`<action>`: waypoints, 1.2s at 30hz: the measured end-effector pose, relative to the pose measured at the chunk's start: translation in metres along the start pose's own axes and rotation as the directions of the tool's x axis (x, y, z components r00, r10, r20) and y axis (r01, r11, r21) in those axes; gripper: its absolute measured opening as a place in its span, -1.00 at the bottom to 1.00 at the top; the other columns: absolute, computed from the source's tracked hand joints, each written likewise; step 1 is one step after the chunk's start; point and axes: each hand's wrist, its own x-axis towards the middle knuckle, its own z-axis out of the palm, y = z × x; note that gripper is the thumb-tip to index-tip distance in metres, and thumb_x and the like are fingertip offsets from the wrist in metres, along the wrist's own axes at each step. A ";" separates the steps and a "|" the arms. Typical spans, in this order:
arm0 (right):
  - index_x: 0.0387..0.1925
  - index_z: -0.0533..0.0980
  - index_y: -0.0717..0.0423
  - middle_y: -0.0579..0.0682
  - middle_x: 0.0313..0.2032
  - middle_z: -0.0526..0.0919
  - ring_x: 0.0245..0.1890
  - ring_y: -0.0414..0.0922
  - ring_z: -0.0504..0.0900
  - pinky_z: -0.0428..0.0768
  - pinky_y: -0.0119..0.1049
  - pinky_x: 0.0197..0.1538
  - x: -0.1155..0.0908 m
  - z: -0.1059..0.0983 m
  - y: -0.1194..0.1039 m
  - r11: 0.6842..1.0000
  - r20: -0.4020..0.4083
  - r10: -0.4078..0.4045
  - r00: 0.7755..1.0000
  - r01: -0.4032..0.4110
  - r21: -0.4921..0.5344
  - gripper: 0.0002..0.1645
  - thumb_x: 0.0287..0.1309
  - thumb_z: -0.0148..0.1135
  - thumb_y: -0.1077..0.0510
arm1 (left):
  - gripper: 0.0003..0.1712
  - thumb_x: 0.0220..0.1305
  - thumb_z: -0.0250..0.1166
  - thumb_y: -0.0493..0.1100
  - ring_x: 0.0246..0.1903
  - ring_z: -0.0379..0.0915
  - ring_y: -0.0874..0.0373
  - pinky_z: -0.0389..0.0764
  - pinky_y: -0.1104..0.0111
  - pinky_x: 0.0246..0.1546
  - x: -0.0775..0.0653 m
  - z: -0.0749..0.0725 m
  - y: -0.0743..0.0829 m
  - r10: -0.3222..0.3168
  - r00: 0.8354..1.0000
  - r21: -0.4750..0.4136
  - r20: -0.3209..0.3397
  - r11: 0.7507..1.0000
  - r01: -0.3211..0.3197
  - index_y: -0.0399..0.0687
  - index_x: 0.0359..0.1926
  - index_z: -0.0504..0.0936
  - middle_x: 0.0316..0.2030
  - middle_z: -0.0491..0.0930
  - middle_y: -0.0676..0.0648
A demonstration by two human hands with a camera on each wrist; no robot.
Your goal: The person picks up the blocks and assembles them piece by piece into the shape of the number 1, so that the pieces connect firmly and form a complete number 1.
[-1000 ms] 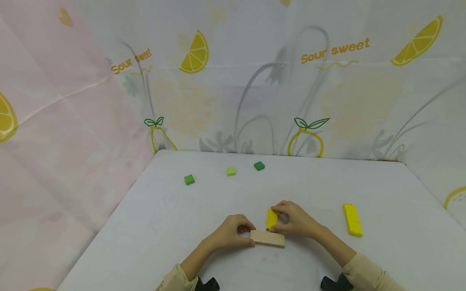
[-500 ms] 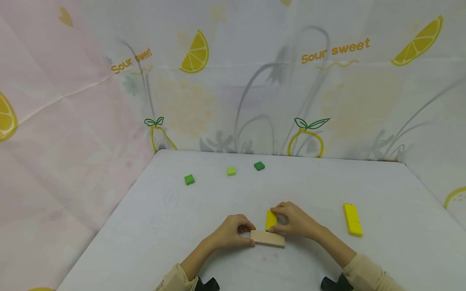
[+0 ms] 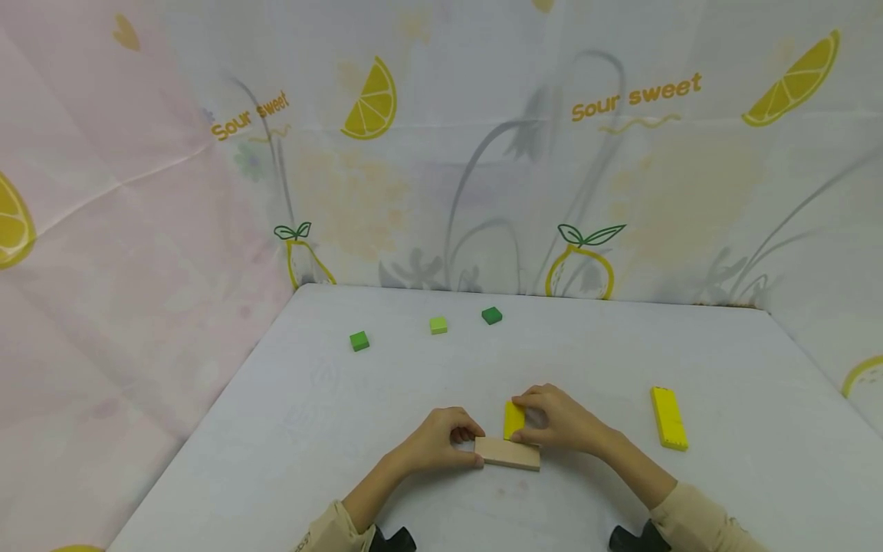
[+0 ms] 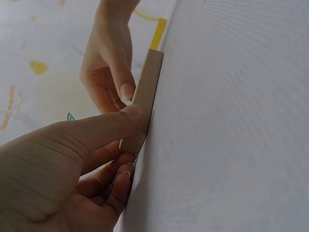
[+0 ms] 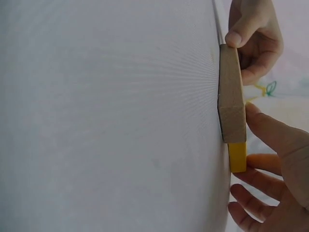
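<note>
In the head view, a plain wooden block (image 3: 507,453) lies flat on the table, long side toward the person. At its left end my left hand (image 3: 441,441) pinches it with thumb and curled fingers. A shorter yellow block (image 3: 513,420) lies crosswise behind it, its near end against or very close to the wooden block's far edge. My right hand (image 3: 562,418) holds this yellow block by its two ends, between thumb and fingers. In the right wrist view, the yellow block (image 5: 237,157) is mostly hidden behind the wooden block (image 5: 231,96).
A longer yellow piece (image 3: 668,418) lies to the right on the white table (image 3: 586,353). Three small blocks sit toward the back: a green one (image 3: 359,341), a light green one (image 3: 438,326) and a dark green one (image 3: 492,316). Behind hangs a lemon-print cloth (image 3: 441,153).
My right hand and the yellow block have shifted very slightly left and toward the wooden block. My left hand and the wooden block stay in place.
</note>
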 end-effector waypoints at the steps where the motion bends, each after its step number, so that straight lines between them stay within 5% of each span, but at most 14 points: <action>1: 0.01 0.54 0.32 0.08 -0.10 0.62 -0.09 0.00 0.52 0.50 -0.04 -0.01 0.000 0.000 0.000 1.000 -0.001 -0.003 1.000 0.003 0.003 -0.31 -0.01 0.37 -0.13 | -0.66 -0.07 0.50 -0.20 -0.39 0.37 0.39 0.48 0.53 -0.32 0.000 0.000 0.000 0.002 1.000 0.001 -0.001 1.000 -0.002 -0.25 -0.23 0.68 -0.36 0.59 0.00; 36: 0.08 0.48 0.36 0.14 0.03 0.60 -0.01 0.03 0.53 0.48 -0.08 0.04 0.002 -0.007 0.010 0.986 0.068 -0.114 0.991 0.104 0.128 -0.37 0.09 0.32 -0.01 | -0.67 -0.07 0.50 -0.21 -0.40 0.37 0.39 0.47 0.53 -0.34 -0.001 0.000 0.002 0.013 1.000 0.011 -0.009 1.000 -0.013 -0.25 -0.24 0.68 -0.38 0.59 -0.01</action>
